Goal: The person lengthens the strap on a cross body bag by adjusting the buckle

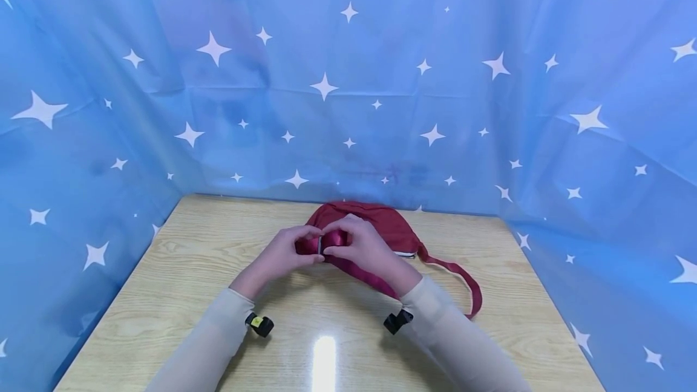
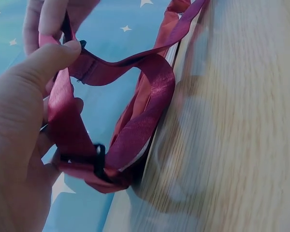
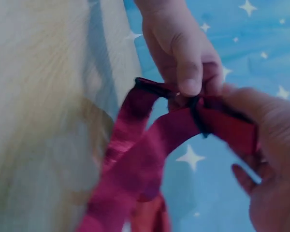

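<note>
A dark red bag [image 1: 389, 222] lies near the table's back edge, a pale zipper at its lower right. Between both hands is its red strap [image 1: 334, 239], looped, with dark buckles; one buckle [image 2: 100, 161] hangs low in the left wrist view, another buckle [image 3: 199, 116] sits between the hands in the right wrist view. The left hand [image 1: 280, 256] pinches the strap between thumb and fingers. Just to its right, the right hand [image 1: 370, 251] pinches the strap beside the buckle, fingers curled round it. Some fingertips are hidden behind the strap.
A wooden table [image 1: 174, 283] carries everything. Another part of the strap [image 1: 471, 283] curves out over the table to the right of the bag. A blue curtain with white stars [image 1: 321, 138] stands behind and at both sides.
</note>
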A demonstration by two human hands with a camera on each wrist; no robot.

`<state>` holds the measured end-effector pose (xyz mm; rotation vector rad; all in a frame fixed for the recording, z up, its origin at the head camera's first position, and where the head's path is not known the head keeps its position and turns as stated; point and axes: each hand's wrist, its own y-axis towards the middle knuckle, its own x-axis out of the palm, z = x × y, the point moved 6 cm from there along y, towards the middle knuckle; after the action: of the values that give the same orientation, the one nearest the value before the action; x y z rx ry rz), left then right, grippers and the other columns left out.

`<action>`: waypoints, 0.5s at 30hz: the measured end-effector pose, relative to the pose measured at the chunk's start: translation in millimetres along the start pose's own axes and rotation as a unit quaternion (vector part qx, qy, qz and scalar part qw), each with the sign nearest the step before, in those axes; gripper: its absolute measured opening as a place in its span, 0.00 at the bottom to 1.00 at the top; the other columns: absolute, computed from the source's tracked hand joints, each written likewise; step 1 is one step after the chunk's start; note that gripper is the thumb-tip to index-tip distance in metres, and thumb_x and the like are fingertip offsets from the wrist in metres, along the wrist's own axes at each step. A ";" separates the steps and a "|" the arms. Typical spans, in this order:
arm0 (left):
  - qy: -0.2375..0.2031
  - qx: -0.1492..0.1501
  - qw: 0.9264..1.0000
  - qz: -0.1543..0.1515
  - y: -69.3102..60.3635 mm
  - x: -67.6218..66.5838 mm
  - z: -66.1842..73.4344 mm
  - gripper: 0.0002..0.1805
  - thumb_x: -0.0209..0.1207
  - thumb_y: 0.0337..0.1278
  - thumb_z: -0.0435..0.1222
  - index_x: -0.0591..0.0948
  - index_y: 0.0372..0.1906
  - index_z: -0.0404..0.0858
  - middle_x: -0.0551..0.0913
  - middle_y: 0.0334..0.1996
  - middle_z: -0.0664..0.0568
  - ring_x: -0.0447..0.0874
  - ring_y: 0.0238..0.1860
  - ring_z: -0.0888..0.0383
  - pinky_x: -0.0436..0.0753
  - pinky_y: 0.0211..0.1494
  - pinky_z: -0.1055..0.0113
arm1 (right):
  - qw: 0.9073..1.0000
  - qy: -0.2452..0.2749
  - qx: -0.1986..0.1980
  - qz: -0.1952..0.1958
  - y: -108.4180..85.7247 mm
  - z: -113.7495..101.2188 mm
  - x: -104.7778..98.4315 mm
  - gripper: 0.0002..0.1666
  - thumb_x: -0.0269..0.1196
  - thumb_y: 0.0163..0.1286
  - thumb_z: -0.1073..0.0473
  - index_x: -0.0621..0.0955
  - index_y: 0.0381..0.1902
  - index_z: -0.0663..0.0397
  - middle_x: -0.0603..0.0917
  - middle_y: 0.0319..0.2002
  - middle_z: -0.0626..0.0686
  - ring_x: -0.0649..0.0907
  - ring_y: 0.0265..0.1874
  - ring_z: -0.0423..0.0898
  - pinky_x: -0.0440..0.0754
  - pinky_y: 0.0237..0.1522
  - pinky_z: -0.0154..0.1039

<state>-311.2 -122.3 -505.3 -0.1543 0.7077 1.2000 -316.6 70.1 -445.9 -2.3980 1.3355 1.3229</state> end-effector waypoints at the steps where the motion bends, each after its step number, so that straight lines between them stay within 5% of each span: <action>1: -0.001 -0.002 1.000 0.000 -0.1 -0.4 -0.6 0.28 0.80 0.63 0.43 0.87 0.66 0.49 0.88 0.53 0.60 0.85 0.53 0.57 0.83 0.60 0.52 | 0.999 0.043 0.010 0.013 -2.9 4.7 -0.8 0.23 0.82 0.69 0.56 0.90 0.60 0.46 0.88 0.50 0.43 0.82 0.48 0.44 0.83 0.46 0.43; 5: -0.003 -0.014 1.000 -0.004 -1.3 -2.5 -1.7 0.27 0.80 0.63 0.42 0.87 0.65 0.50 0.88 0.54 0.61 0.84 0.52 0.57 0.83 0.57 0.53 | 0.985 0.158 0.052 0.033 -12.5 17.8 -3.3 0.24 0.80 0.71 0.54 0.88 0.63 0.45 0.89 0.55 0.43 0.84 0.58 0.44 0.84 0.57 0.45; 7: -0.004 -0.014 1.000 -0.007 -1.7 -3.2 -1.5 0.27 0.80 0.63 0.41 0.87 0.65 0.49 0.88 0.54 0.61 0.85 0.52 0.57 0.84 0.57 0.54 | 0.986 0.157 0.060 0.022 -14.3 18.9 -4.8 0.27 0.80 0.71 0.54 0.86 0.65 0.46 0.88 0.53 0.43 0.85 0.53 0.44 0.84 0.55 0.44; 11: -0.001 -0.002 1.000 -0.010 -1.0 -3.1 0.3 0.27 0.80 0.62 0.39 0.87 0.65 0.48 0.89 0.55 0.60 0.85 0.52 0.57 0.85 0.57 0.54 | 0.999 0.020 0.038 -0.030 -9.4 6.9 -4.2 0.31 0.81 0.70 0.48 0.85 0.66 0.46 0.88 0.51 0.43 0.84 0.44 0.44 0.84 0.47 0.44; 15: 0.011 0.004 1.000 -0.012 0.3 -0.9 -0.1 0.27 0.81 0.61 0.39 0.87 0.65 0.49 0.89 0.57 0.59 0.85 0.53 0.57 0.84 0.57 0.55 | 0.989 -0.133 0.004 -0.058 -1.3 -5.7 2.3 0.29 0.81 0.69 0.45 0.87 0.63 0.46 0.91 0.54 0.45 0.87 0.50 0.44 0.84 0.57 0.48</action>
<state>-311.7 -123.0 -504.8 -0.1694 0.7278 1.1736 -311.4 66.8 -444.4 -2.1626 1.1101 1.5331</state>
